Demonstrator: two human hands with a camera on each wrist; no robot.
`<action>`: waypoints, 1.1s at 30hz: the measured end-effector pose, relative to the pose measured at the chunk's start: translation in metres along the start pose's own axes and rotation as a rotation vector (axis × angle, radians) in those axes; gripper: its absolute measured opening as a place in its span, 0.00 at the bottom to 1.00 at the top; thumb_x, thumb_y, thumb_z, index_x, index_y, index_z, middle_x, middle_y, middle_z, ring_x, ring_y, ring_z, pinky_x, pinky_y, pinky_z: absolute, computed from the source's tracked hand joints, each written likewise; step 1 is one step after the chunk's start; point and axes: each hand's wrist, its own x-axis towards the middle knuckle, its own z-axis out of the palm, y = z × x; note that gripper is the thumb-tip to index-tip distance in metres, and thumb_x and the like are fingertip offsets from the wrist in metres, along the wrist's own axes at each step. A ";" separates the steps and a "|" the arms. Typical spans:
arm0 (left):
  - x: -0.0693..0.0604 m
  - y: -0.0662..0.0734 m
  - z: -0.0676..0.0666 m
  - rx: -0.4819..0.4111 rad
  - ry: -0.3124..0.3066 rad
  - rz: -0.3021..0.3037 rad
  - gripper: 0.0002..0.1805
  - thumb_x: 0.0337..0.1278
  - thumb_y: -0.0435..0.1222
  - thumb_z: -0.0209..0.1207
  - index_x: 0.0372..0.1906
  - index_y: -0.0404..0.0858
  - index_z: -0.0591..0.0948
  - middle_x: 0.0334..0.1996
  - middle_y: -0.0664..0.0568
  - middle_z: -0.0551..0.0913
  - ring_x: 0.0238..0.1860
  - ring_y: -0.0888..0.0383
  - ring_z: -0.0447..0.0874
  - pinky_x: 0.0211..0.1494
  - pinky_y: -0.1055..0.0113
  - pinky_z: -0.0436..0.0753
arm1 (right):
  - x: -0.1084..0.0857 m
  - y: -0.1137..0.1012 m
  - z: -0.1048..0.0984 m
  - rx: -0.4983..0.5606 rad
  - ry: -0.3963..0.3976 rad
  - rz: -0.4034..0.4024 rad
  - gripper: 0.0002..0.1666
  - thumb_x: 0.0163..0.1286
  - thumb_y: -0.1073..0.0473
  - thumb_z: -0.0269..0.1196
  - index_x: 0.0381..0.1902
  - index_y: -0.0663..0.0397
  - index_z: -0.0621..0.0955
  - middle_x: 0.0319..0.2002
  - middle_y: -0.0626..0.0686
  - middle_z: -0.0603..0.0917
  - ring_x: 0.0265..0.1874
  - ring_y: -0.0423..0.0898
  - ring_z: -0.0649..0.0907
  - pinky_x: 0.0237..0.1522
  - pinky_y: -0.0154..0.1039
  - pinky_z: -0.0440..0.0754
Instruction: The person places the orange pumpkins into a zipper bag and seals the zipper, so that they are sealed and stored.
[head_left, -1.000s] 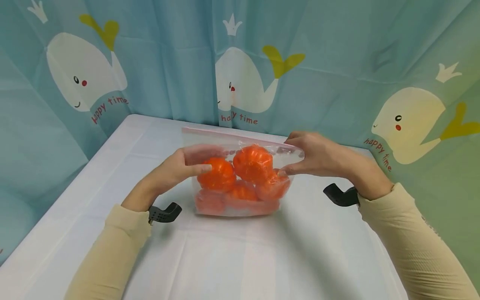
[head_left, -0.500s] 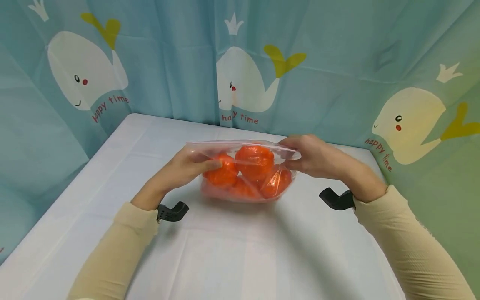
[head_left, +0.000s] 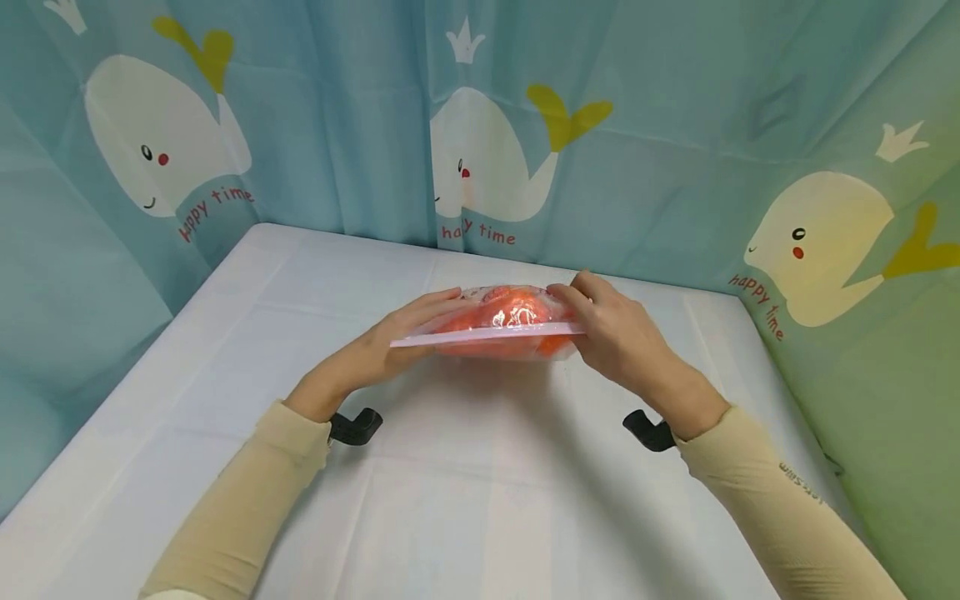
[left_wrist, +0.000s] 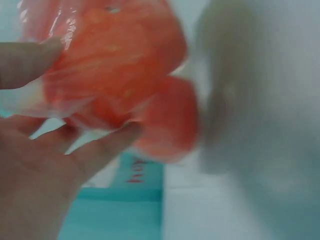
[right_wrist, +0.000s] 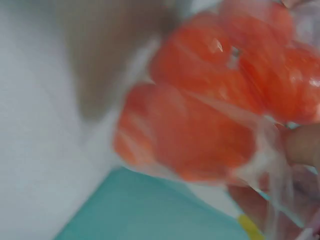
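Observation:
A clear zip-top bag point(head_left: 487, 335) with a pale pink top strip hangs between both hands. Through its film show several shiny orange toy pumpkins point(head_left: 519, 308), whose ribs are plainer in the earlier views. My left hand point(head_left: 371, 348) holds the bag's left end; in the left wrist view the thumb point(left_wrist: 25, 62) lies on one face of the film and the fingers on the other. At the right end, my right hand point(head_left: 626, 337) grips the bag near the strip. The right wrist view shows pumpkins point(right_wrist: 200, 130) pressed together, and only part of that hand's fingers.
Under the bag lies a white cloth-covered table point(head_left: 457, 500). A blue-green curtain point(head_left: 337, 125) printed with whales rises behind the table and along its sides. Each wrist wears a black camera mount point(head_left: 356, 427).
Both hands have tipped the bag, so its top strip has swung down and toward me. The pumpkins, seen broadly before, are now largely foreshortened. The right hand has turned inward.

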 end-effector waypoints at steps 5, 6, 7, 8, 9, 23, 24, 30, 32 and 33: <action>-0.001 -0.012 0.015 -0.007 0.009 -0.070 0.35 0.65 0.42 0.61 0.75 0.54 0.63 0.78 0.51 0.56 0.79 0.47 0.50 0.69 0.40 0.70 | -0.026 -0.001 0.029 -0.031 0.069 -0.028 0.39 0.52 0.72 0.73 0.63 0.55 0.74 0.46 0.58 0.77 0.44 0.53 0.80 0.33 0.48 0.87; -0.002 -0.014 0.017 -0.003 0.003 -0.109 0.36 0.64 0.43 0.62 0.75 0.56 0.63 0.78 0.53 0.56 0.79 0.48 0.50 0.69 0.40 0.69 | -0.032 -0.001 0.035 -0.028 0.062 -0.028 0.41 0.52 0.72 0.73 0.65 0.55 0.73 0.48 0.58 0.77 0.47 0.54 0.81 0.33 0.48 0.87; -0.002 -0.016 0.019 0.007 -0.006 -0.149 0.38 0.63 0.45 0.62 0.76 0.58 0.61 0.78 0.55 0.56 0.79 0.49 0.49 0.69 0.39 0.68 | -0.037 -0.002 0.040 -0.022 0.051 -0.025 0.43 0.52 0.73 0.73 0.66 0.54 0.73 0.51 0.58 0.77 0.50 0.54 0.81 0.33 0.48 0.87; -0.003 -0.017 0.021 0.026 -0.020 -0.173 0.39 0.62 0.45 0.63 0.76 0.59 0.61 0.78 0.56 0.55 0.79 0.49 0.49 0.70 0.39 0.67 | -0.043 -0.003 0.045 -0.017 0.038 -0.022 0.44 0.52 0.74 0.73 0.67 0.54 0.72 0.54 0.58 0.77 0.53 0.55 0.80 0.34 0.49 0.87; -0.004 -0.019 0.023 0.064 -0.037 -0.185 0.40 0.62 0.46 0.63 0.76 0.59 0.59 0.79 0.57 0.54 0.79 0.49 0.49 0.70 0.38 0.67 | -0.048 -0.003 0.051 -0.010 0.020 -0.018 0.45 0.51 0.75 0.72 0.68 0.54 0.71 0.58 0.58 0.77 0.56 0.55 0.80 0.35 0.49 0.87; -0.015 -0.029 0.024 0.499 -0.206 -0.078 0.49 0.50 0.15 0.60 0.76 0.49 0.61 0.79 0.47 0.51 0.78 0.44 0.52 0.72 0.45 0.67 | -0.079 -0.019 0.086 -0.058 -0.156 0.016 0.46 0.55 0.70 0.71 0.71 0.63 0.67 0.75 0.66 0.61 0.71 0.66 0.66 0.68 0.53 0.71; -0.015 -0.029 0.025 0.507 -0.216 -0.085 0.50 0.50 0.15 0.61 0.77 0.49 0.61 0.80 0.47 0.50 0.79 0.43 0.51 0.72 0.44 0.67 | -0.080 -0.020 0.087 -0.062 -0.164 0.018 0.47 0.55 0.69 0.71 0.72 0.63 0.66 0.75 0.66 0.60 0.72 0.66 0.65 0.67 0.53 0.71; -0.014 -0.020 0.027 0.481 -0.290 -0.187 0.46 0.55 0.17 0.56 0.77 0.50 0.60 0.81 0.48 0.44 0.80 0.41 0.42 0.72 0.39 0.65 | -0.086 -0.026 0.086 -0.108 -0.185 0.019 0.48 0.56 0.66 0.72 0.73 0.61 0.65 0.75 0.65 0.60 0.74 0.64 0.64 0.67 0.54 0.71; -0.013 -0.014 0.026 0.443 -0.285 -0.222 0.42 0.59 0.17 0.52 0.76 0.50 0.63 0.80 0.48 0.47 0.80 0.42 0.44 0.73 0.40 0.64 | -0.088 -0.029 0.083 -0.093 -0.214 0.042 0.49 0.57 0.65 0.71 0.74 0.59 0.63 0.76 0.64 0.58 0.74 0.65 0.63 0.68 0.58 0.70; -0.012 -0.011 0.026 0.429 -0.275 -0.230 0.40 0.61 0.19 0.51 0.75 0.50 0.64 0.80 0.47 0.49 0.80 0.41 0.46 0.73 0.41 0.63 | -0.088 -0.030 0.082 -0.081 -0.228 0.053 0.50 0.57 0.66 0.71 0.75 0.58 0.61 0.77 0.64 0.57 0.74 0.65 0.62 0.68 0.60 0.68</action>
